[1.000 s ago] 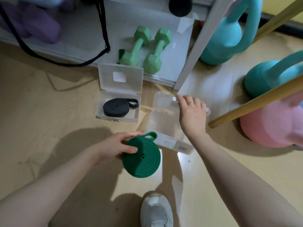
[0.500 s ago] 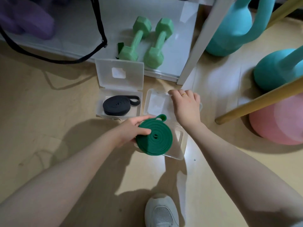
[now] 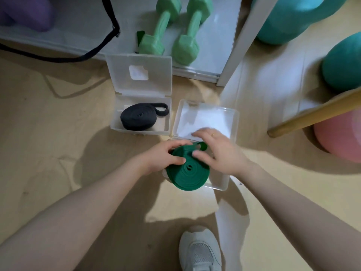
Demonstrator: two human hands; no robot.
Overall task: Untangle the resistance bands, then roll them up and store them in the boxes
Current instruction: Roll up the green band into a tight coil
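Observation:
A rolled green resistance band [image 3: 187, 174] sits tilted over the near half of an open clear plastic box [image 3: 222, 184] on the floor. My left hand [image 3: 166, 157] grips the roll's left side, thumb on top. My right hand [image 3: 218, 151] holds its right side, thumb pressing on the coil. The box's lid [image 3: 207, 118] lies open beyond my hands. To the left, a second open clear box [image 3: 115, 122] holds a rolled black band [image 3: 138, 118], its lid [image 3: 140, 75] standing up behind it.
Two green dumbbells [image 3: 173, 30] lie on a white shelf base [image 3: 78, 26] behind the boxes, with a black strap [image 3: 97, 49] and a purple item [image 3: 25, 12]. Teal kettlebells [image 3: 289, 18] and a pink one [image 3: 340, 137] stand at right beside a wooden pole [image 3: 316, 112]. My shoe [image 3: 199, 249] is below.
My left hand carried the green roll from the floor onto the right box. My right hand left the open lid and came onto the roll.

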